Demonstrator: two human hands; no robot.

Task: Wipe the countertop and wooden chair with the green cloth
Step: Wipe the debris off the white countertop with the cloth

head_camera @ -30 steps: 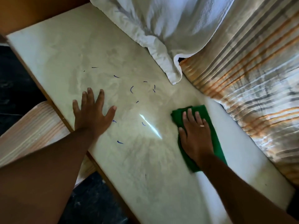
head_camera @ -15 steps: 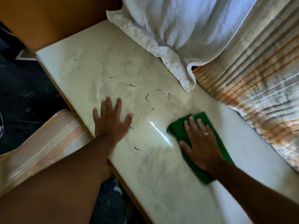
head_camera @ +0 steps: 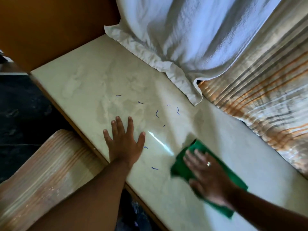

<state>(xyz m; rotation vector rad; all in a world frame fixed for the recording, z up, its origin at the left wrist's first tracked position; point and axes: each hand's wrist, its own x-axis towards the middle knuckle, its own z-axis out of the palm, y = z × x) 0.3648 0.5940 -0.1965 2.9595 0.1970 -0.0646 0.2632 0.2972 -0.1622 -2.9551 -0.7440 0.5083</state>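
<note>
A pale marbled countertop (head_camera: 93, 84) runs diagonally through the view, marked with several short blue pen strokes (head_camera: 157, 113). My right hand (head_camera: 208, 179) presses flat on the green cloth (head_camera: 181, 165) at the lower right of the counter; hand and cloth are blurred. My left hand (head_camera: 124, 140) lies flat with spread fingers near the counter's front edge, holding nothing. A wooden chair with light striped grain (head_camera: 43, 177) stands at the lower left, below the counter edge.
A white towel (head_camera: 175, 35) drapes onto the counter's far side. A striped orange and grey fabric (head_camera: 260, 104) hangs at the right. A brown wooden panel (head_camera: 50, 25) closes the far left end. Dark floor (head_camera: 20, 114) lies left of the counter.
My right hand has slid the green cloth toward me and slightly left along the counter. My left hand stays planted. The view has shifted, showing more of the far end.
</note>
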